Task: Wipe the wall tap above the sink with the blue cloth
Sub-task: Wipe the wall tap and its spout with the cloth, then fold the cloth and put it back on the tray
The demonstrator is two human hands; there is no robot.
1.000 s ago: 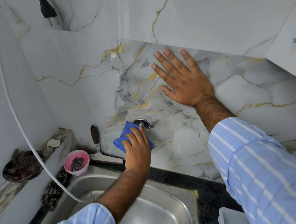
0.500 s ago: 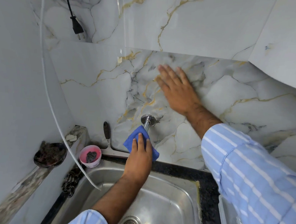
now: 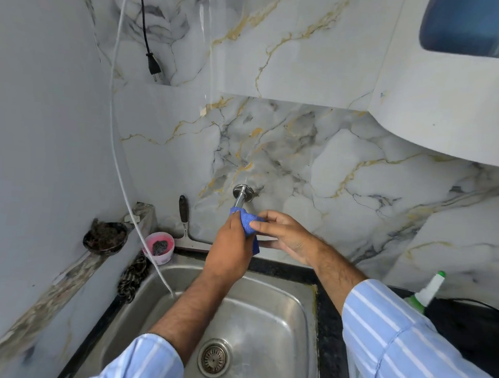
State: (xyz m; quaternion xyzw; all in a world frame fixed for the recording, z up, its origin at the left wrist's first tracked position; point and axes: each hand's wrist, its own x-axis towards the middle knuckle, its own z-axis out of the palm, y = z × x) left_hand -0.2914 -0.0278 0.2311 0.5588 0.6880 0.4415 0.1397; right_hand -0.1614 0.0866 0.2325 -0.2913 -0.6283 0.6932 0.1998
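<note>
Left hand (image 3: 233, 246) clenched round blue cloth (image 3: 247, 222) on tap (image 3: 241, 194), right hand (image 3: 283, 234) pinching cloth

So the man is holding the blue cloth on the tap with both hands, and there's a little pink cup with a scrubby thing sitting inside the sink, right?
Almost. The pink cup is not inside the sink; the head view shows it on the counter by the sink's back left corner. The rest holds: the left hand and right hand both hold the blue cloth on the tap.
</note>
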